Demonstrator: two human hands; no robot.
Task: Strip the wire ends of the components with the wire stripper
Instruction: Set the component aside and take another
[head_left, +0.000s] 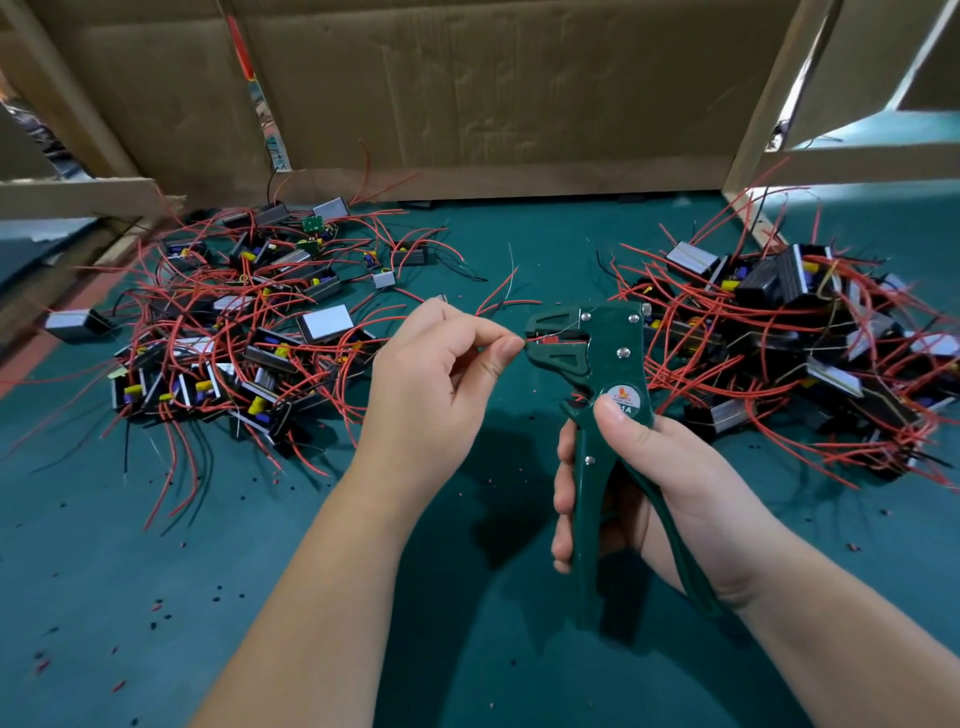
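Feeding thin red wire end (551, 340) into dark green plier-style wire stripper (605, 364), centre frame. Pinching it with left hand (436, 384), gripping the handles with right hand (660, 483). Guessing midway: tangled piles of black boxy components (234, 322) mid-left and mid-right, can't tell which are done.

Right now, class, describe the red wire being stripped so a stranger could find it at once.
On the green table, between two piles of components, the right hand holds a green wire stripper. The left hand pinches one red wire, the only red wire in the stripper's head.
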